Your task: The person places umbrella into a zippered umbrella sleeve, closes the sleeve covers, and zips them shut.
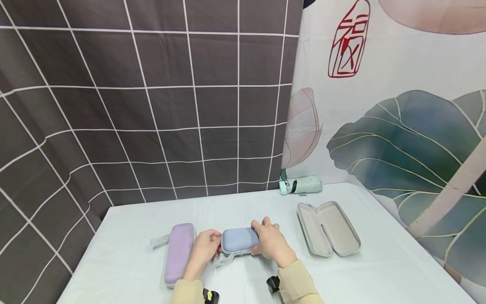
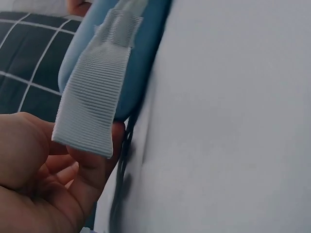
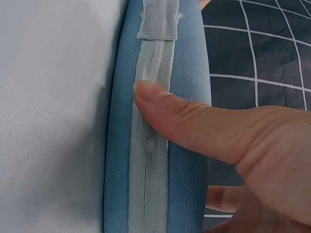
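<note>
A small blue zippered case lies on the white table in the head view, with a pale ribbon loop at its near side. My right hand grips its right end. In the right wrist view the thumb presses on the pale zipper, while the other fingers reach round the far side. My left hand is at the case's left end, fingers curled and fingertips against its corner. Whether a zipper pull lies between them is hidden. Close left of that hand lies a purple zippered case.
An open pale grey case lies to the right on the table. Near the back edge is a folded mint-green umbrella. A dark gridded curtain and a printed white cloth hang behind.
</note>
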{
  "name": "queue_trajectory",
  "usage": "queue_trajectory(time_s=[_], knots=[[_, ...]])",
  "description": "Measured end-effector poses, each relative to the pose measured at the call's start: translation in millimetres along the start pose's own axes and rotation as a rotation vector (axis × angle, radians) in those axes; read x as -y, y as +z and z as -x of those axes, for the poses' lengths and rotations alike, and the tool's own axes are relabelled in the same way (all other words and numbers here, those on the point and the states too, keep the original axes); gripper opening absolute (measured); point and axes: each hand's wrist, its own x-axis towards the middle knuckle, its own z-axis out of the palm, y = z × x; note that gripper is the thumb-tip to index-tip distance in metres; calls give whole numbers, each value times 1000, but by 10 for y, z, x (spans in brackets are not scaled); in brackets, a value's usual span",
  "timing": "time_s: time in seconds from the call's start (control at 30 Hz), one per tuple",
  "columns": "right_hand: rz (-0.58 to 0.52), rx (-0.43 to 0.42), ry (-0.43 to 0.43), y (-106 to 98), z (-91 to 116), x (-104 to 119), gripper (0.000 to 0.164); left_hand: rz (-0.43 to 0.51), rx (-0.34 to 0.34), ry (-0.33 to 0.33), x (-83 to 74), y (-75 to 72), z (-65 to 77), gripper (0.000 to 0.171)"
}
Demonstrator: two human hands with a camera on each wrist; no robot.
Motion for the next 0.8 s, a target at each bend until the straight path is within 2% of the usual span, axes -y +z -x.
queue_trajectory(time_s=[0.1, 0.17, 0.33, 0.43, 0.63, 0.7, 0.8], knots=[[-2, 0, -2, -1, -2, -4, 56, -123, -35, 48, 6, 22, -42, 6], [-1, 4, 2, 2, -5, -8, 56, -169, -32, 85, 10, 25, -68, 7], [-3, 9, -2, -2, -5, -12, 56, -208, 20, 139, -4, 2, -103, 16], [8, 4, -29, 0, -11, -27, 56, -254, 28, 138, -27, -13, -105, 11], [26, -18, -110, 15, -38, -65, 55, -478, -33, 159, -86, -3, -86, 17], [24, -30, -105, 23, -38, -62, 55, -534, -46, 178, -103, 9, -64, 17], [26, -51, -83, 37, -23, -36, 56, -563, -42, 189, -98, 27, -6, 17]])
